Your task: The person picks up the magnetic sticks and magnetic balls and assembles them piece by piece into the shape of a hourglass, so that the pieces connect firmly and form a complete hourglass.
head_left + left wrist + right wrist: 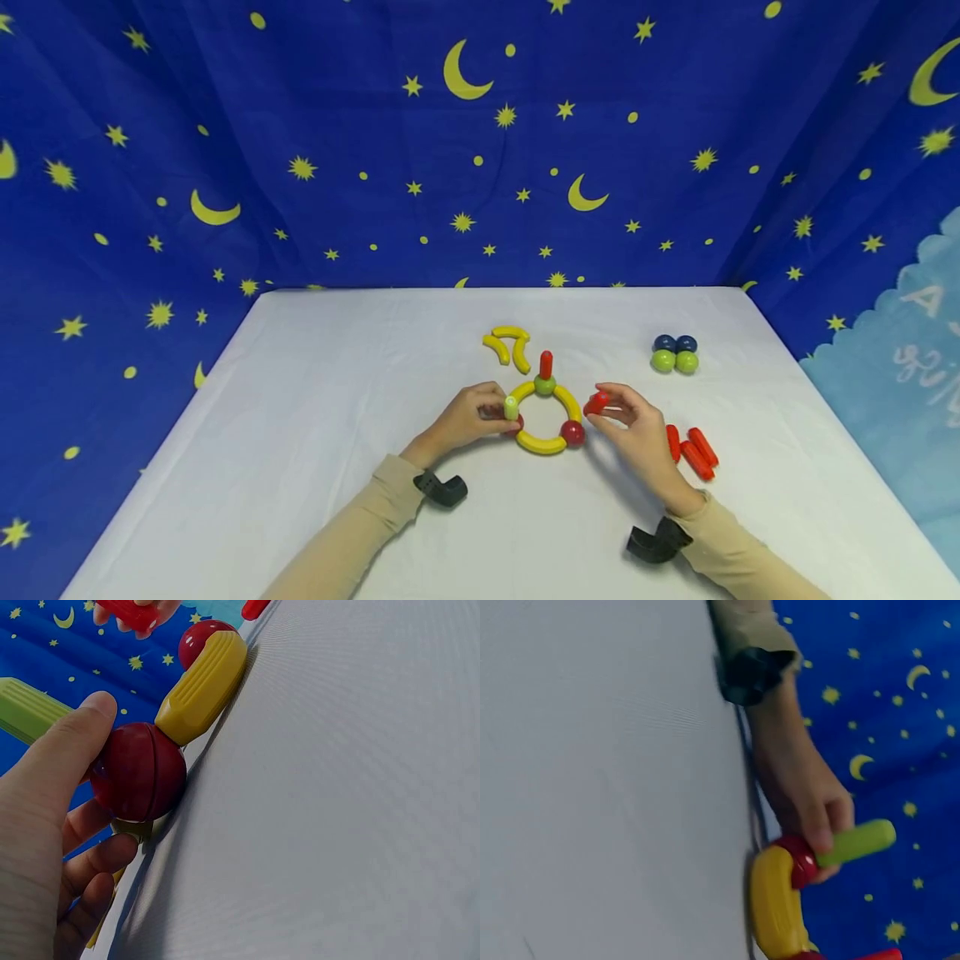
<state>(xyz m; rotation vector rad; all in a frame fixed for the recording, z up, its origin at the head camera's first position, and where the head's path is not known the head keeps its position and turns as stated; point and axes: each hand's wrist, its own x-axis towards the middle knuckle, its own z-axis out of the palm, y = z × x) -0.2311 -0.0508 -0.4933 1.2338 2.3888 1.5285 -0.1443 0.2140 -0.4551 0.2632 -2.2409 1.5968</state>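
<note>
While pinching the red ball (pixel 142 776) under the green stick (pixel 511 409) with the left grip (pixel 472 416), probably best to lower the red stick (pixel 597 403) — pinched in the right grip (pixel 639 429), near the other red ball (pixel 572 432) — dead straight, no sideways nudge.

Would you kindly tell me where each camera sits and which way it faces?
Head: on the person's head, facing forward and down at the white cloth-covered table; left hand, right hand and beige sleeves show.
Left wrist: on that wrist, facing a glossy dark-red ball; left hand shows closely, right hand partly.
Right wrist: on that wrist, facing across the table; left hand and sleeve show.
Shared: both wrist views show the left hand and light-green ridged rod.
</note>
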